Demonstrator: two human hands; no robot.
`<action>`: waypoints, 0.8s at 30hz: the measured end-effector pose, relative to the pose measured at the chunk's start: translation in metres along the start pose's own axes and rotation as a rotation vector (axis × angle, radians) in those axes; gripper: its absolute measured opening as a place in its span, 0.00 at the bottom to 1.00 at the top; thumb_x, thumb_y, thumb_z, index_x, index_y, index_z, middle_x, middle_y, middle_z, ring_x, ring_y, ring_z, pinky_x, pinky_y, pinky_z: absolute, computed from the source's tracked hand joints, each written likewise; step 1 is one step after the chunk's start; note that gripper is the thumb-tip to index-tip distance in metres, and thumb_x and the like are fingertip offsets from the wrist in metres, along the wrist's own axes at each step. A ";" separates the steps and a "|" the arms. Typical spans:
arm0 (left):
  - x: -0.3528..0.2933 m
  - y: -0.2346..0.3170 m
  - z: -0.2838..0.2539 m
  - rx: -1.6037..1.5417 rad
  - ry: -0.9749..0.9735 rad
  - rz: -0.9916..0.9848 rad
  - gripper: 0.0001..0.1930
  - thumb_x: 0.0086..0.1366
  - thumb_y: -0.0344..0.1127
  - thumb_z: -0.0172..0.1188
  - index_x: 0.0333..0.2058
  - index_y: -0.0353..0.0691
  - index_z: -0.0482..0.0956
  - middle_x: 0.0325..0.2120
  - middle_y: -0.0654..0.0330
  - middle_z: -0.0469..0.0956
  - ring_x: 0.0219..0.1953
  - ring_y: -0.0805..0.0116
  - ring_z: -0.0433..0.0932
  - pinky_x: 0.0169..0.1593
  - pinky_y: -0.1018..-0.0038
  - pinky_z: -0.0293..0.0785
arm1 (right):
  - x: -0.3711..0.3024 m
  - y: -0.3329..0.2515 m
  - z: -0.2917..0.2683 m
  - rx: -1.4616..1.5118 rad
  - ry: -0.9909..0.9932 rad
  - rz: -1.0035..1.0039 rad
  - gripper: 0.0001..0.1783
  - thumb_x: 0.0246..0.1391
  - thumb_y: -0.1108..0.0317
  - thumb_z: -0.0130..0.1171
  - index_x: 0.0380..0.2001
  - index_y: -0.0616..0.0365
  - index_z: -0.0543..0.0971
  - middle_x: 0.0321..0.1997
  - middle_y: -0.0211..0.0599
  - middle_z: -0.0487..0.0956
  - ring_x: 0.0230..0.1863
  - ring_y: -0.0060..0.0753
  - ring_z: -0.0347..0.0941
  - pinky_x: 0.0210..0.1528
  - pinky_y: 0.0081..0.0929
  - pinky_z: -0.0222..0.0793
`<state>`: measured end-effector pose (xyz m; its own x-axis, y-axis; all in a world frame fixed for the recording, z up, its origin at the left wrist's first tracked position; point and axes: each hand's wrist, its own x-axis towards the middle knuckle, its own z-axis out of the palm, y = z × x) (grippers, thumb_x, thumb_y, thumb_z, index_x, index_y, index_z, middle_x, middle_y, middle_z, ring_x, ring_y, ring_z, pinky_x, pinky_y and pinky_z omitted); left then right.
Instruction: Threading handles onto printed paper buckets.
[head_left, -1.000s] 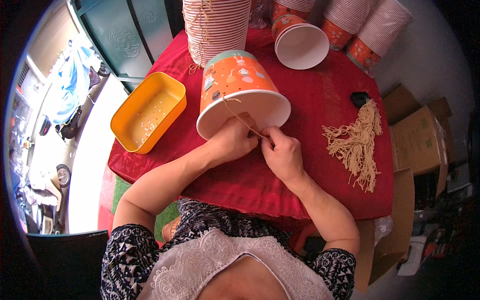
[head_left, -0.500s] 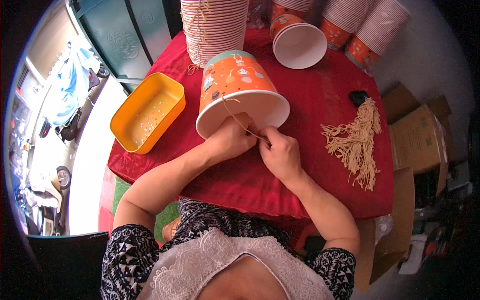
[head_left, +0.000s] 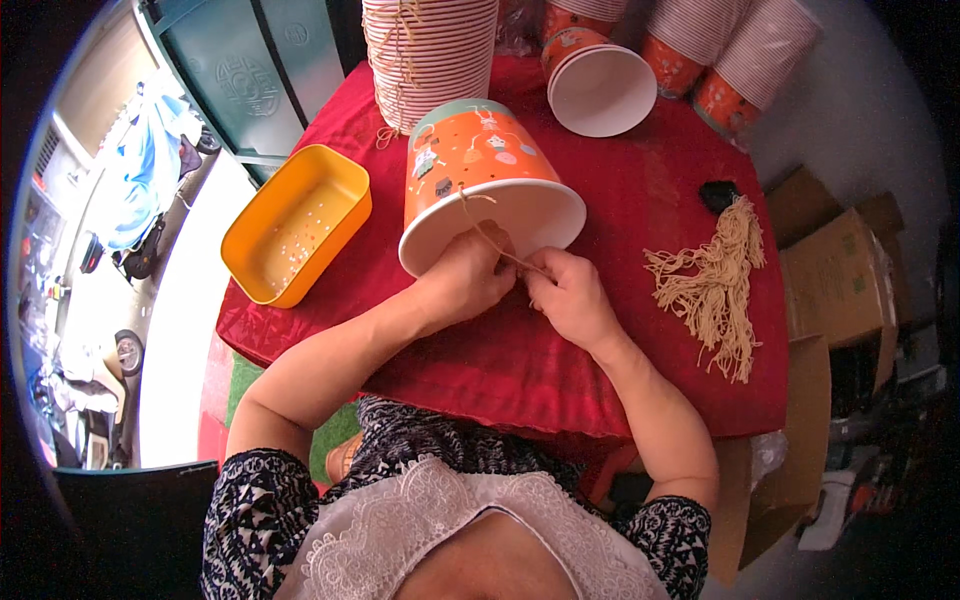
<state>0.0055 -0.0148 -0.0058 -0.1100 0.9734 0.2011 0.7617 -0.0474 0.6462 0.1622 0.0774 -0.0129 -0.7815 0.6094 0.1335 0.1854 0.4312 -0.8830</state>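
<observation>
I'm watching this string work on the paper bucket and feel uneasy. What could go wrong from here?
1. The orange paper bucket lies on its side, steadied only by the left hand at its rim; it might roll away.
2. The right hand pulls the thin string taut; a hard tug could tear the bucket wall.
3. The loose bundle of strings lies near the right forearm and could get swept off the red tablecloth.
</observation>
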 end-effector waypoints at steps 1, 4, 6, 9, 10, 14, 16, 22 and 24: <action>-0.001 0.000 0.000 0.000 -0.007 -0.018 0.11 0.52 0.29 0.57 0.36 0.34 0.76 0.36 0.43 0.76 0.42 0.46 0.75 0.46 0.59 0.71 | 0.000 0.000 0.000 0.017 -0.002 0.012 0.07 0.51 0.73 0.52 0.30 0.66 0.76 0.25 0.54 0.77 0.27 0.48 0.77 0.30 0.38 0.70; -0.002 0.003 0.006 -0.045 0.185 0.097 0.08 0.49 0.26 0.55 0.29 0.31 0.78 0.28 0.43 0.77 0.35 0.46 0.78 0.39 0.60 0.74 | 0.001 0.002 0.000 0.036 0.013 0.011 0.08 0.51 0.72 0.52 0.29 0.67 0.76 0.22 0.51 0.77 0.25 0.42 0.77 0.28 0.36 0.70; -0.003 0.001 0.005 -0.060 0.151 0.086 0.08 0.49 0.25 0.55 0.29 0.31 0.78 0.28 0.43 0.77 0.35 0.47 0.78 0.39 0.60 0.74 | 0.002 0.000 0.001 0.074 0.013 0.053 0.08 0.50 0.72 0.52 0.28 0.67 0.76 0.20 0.48 0.77 0.23 0.39 0.76 0.27 0.35 0.70; -0.004 0.000 0.008 -0.099 0.132 0.078 0.08 0.49 0.25 0.54 0.29 0.31 0.78 0.28 0.43 0.78 0.35 0.48 0.78 0.39 0.61 0.74 | 0.002 0.000 0.001 0.106 0.018 0.091 0.08 0.50 0.72 0.52 0.26 0.67 0.77 0.18 0.43 0.76 0.21 0.33 0.75 0.25 0.33 0.69; -0.004 0.000 0.008 -0.124 0.148 0.079 0.08 0.49 0.25 0.54 0.29 0.31 0.79 0.28 0.44 0.78 0.34 0.48 0.79 0.38 0.61 0.75 | 0.002 0.001 0.002 0.100 0.024 0.086 0.08 0.50 0.72 0.52 0.25 0.67 0.77 0.17 0.41 0.76 0.20 0.31 0.74 0.25 0.32 0.69; -0.004 0.002 0.007 -0.124 0.097 0.097 0.08 0.50 0.25 0.55 0.29 0.31 0.79 0.27 0.44 0.78 0.34 0.49 0.79 0.38 0.61 0.75 | 0.002 0.007 0.003 0.116 0.032 0.104 0.08 0.50 0.72 0.52 0.23 0.67 0.76 0.16 0.41 0.76 0.20 0.31 0.74 0.24 0.31 0.69; -0.003 0.001 0.011 -0.109 0.108 0.076 0.08 0.50 0.26 0.55 0.29 0.31 0.79 0.26 0.44 0.78 0.33 0.49 0.79 0.38 0.61 0.75 | 0.002 0.010 0.003 0.131 0.034 0.118 0.08 0.50 0.72 0.53 0.22 0.66 0.76 0.16 0.41 0.76 0.20 0.31 0.74 0.24 0.31 0.69; -0.004 0.006 0.012 -0.066 0.136 0.025 0.08 0.51 0.27 0.56 0.29 0.31 0.79 0.26 0.44 0.78 0.32 0.47 0.78 0.37 0.60 0.74 | 0.000 0.013 0.004 0.141 0.033 0.106 0.07 0.49 0.73 0.53 0.23 0.67 0.76 0.17 0.42 0.76 0.20 0.30 0.74 0.25 0.31 0.69; -0.004 0.003 0.015 -0.048 0.158 0.021 0.07 0.50 0.27 0.56 0.29 0.31 0.79 0.25 0.44 0.78 0.32 0.47 0.78 0.37 0.60 0.74 | 0.000 0.012 0.006 0.119 0.043 0.081 0.07 0.50 0.73 0.54 0.24 0.67 0.76 0.18 0.45 0.77 0.21 0.35 0.76 0.25 0.33 0.70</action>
<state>0.0180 -0.0155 -0.0151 -0.1961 0.9247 0.3262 0.7343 -0.0820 0.6739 0.1613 0.0788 -0.0262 -0.7401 0.6681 0.0769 0.1727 0.2993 -0.9384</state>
